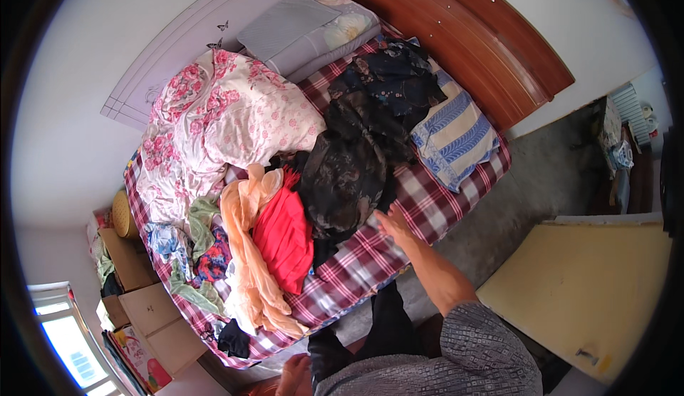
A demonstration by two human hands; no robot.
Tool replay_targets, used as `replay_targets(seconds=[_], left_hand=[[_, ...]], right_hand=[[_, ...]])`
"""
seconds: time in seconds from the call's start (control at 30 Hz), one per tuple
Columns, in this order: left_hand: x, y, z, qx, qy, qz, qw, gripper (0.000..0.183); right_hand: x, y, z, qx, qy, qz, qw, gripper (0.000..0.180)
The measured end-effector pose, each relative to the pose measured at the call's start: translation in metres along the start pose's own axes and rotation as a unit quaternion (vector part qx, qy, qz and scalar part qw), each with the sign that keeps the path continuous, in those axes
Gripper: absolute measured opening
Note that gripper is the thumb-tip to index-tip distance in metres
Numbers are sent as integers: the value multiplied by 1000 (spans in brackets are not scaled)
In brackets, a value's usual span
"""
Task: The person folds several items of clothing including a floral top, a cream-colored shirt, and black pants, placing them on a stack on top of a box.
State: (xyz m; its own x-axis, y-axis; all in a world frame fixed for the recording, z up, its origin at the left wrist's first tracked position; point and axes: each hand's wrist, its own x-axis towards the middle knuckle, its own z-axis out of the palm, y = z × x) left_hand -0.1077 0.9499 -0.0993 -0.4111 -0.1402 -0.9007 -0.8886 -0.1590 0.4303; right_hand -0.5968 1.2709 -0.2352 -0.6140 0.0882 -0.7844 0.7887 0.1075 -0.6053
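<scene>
My right hand [394,224] is over the plaid bedsheet [427,193], fingers apart, beside the lower edge of a sheer black garment [344,182] with a faint floral pattern. Whether the fingertips touch the cloth is unclear. My left hand [293,373] hangs low in front of the bed, near my left leg; its fingers are partly hidden. Left of the black garment lie a red fringed scarf [286,238] and a crumpled peach scarf [248,257]. A dark floral garment [393,78] is heaped beyond, partly over a blue and cream striped pillow [454,129].
A pink floral quilt [230,113] is bunched near the headboard [176,49], beside folded grey bedding [315,27]. Green sheer cloth [202,225] and a small black cloth [233,339] lie at the bed's left. Cardboard boxes [152,316] stand beyond; a cream cabinet [577,289] is at right.
</scene>
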Motion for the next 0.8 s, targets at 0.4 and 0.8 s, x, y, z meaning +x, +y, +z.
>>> replay_targets(seconds=[0.4, 0.8], left_hand=[[-74, 114, 115, -220, 92, -12, 971, 34], [97, 143, 56, -422, -86, 175, 885, 59]], right_hand=[[64, -85, 58, -87, 87, -98, 988, 26], [-321, -35, 82, -250, -701, -281, 606, 33]])
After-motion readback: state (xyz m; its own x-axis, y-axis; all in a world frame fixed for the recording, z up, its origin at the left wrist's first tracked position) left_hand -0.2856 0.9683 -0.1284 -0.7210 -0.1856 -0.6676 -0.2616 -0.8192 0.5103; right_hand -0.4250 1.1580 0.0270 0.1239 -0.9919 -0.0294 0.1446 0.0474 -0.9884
